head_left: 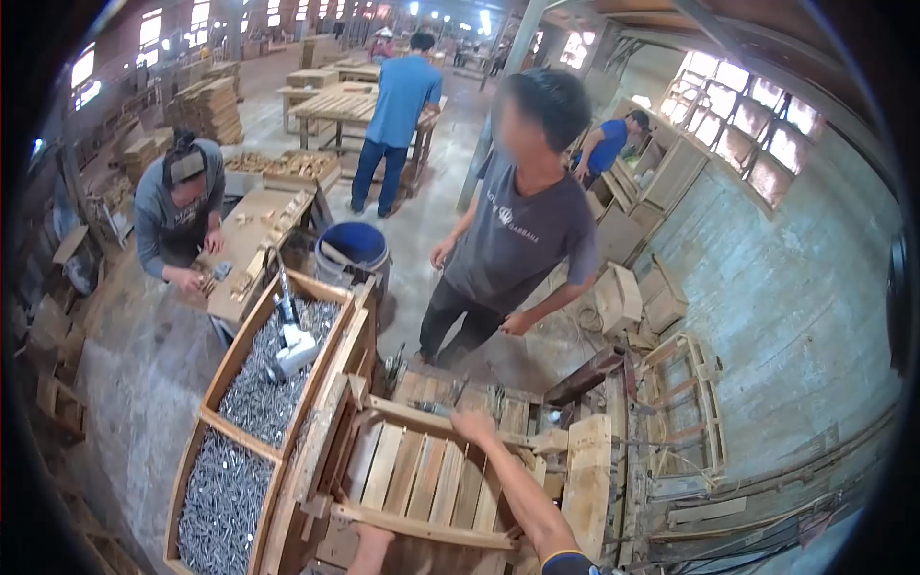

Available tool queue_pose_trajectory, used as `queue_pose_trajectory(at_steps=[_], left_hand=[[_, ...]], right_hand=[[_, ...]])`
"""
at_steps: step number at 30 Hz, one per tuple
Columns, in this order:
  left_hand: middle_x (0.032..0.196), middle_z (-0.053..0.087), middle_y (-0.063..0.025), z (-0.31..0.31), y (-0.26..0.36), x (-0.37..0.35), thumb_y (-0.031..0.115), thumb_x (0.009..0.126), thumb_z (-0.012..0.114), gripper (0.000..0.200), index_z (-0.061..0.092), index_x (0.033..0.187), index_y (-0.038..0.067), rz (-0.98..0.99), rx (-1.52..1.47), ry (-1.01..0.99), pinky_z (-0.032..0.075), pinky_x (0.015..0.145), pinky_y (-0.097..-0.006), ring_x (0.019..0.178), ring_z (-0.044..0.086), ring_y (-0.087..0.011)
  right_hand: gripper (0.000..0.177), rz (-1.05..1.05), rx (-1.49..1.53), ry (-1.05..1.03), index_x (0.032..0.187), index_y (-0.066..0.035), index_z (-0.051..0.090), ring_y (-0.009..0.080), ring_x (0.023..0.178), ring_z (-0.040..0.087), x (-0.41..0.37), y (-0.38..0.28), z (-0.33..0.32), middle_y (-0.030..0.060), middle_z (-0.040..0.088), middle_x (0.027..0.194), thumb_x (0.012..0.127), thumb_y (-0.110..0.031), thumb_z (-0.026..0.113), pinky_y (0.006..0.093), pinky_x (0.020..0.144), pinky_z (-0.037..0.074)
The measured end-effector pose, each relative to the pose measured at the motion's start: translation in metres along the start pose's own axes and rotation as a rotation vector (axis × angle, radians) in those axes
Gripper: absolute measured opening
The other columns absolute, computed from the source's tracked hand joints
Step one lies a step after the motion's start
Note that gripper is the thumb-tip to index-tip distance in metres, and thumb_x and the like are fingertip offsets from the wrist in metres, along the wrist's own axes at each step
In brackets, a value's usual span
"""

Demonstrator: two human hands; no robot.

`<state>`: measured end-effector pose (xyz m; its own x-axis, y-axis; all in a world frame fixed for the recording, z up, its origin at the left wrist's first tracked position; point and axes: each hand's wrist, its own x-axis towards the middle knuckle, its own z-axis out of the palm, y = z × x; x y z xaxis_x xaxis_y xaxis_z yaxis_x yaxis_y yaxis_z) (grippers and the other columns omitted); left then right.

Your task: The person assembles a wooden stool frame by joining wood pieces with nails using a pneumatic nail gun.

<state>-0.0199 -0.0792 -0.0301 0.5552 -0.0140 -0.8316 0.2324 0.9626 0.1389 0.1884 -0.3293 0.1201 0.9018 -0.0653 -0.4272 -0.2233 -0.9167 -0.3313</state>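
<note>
A slatted wooden frame (431, 474) lies in front of me at the bottom centre. My right hand (472, 424) is at its far rail, with the fingers closed at the wood; what they hold is too small to make out. My left hand (372, 539) is low in the view, under the near rail, and its fingers are hidden. Left of the frame stands a wooden box of two compartments full of metal screws (225, 489). A silver and white power tool (295, 350) rests on the screws in the far compartment.
A person in a dark T-shirt (522, 230) stands beyond the frame. Another person works at a table (251, 206) at the left, near a blue bucket (353, 242). Two people in blue are farther back. Wooden boards (586, 479) and rails stand at the right.
</note>
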Motion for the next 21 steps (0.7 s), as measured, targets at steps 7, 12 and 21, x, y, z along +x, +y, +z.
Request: queue_pose_trajectory(at_steps=[7, 12, 21], left_hand=[[0.150, 0.038, -0.0023, -0.033, -0.017, 0.019, 0.074, 0.085, 0.028, 0.078, 0.035, 0.146, 0.026, -0.078, 0.033, 0.037, 0.032, 0.107, -0.0595, 0.136, 0.036, -0.0359], [0.150, 0.038, -0.0037, -0.010, -0.029, 0.004, 0.073, 0.085, 0.029, 0.078, 0.037, 0.145, 0.024, -0.100, -0.017, -0.023, 0.031, 0.107, -0.0598, 0.135, 0.036, -0.0359], [0.149, 0.039, -0.0063, -0.017, -0.065, -0.027, 0.073, 0.085, 0.030, 0.078, 0.039, 0.143, 0.021, -0.149, -0.025, -0.074, 0.029, 0.108, -0.0603, 0.135, 0.036, -0.0360]], right_hand=[[0.056, 0.000, -0.050, 0.027, 0.103, 0.000, 0.069, 0.0441, 0.107, 0.060, 0.009, 0.021, 0.018, 0.0272, 0.064, 0.109, 0.089, -0.044, 0.037, 0.0506, 0.093, 0.045], [0.057, -0.004, -0.100, 0.114, 0.100, -0.001, 0.071, 0.0422, 0.104, 0.062, 0.004, 0.012, -0.006, 0.0271, 0.065, 0.107, 0.089, -0.045, 0.036, 0.0500, 0.093, 0.046], [0.052, 0.044, -0.194, 0.144, 0.096, -0.003, 0.072, 0.0410, 0.100, 0.064, -0.070, 0.018, -0.054, 0.0258, 0.066, 0.103, 0.086, -0.042, 0.041, 0.0485, 0.087, 0.050]])
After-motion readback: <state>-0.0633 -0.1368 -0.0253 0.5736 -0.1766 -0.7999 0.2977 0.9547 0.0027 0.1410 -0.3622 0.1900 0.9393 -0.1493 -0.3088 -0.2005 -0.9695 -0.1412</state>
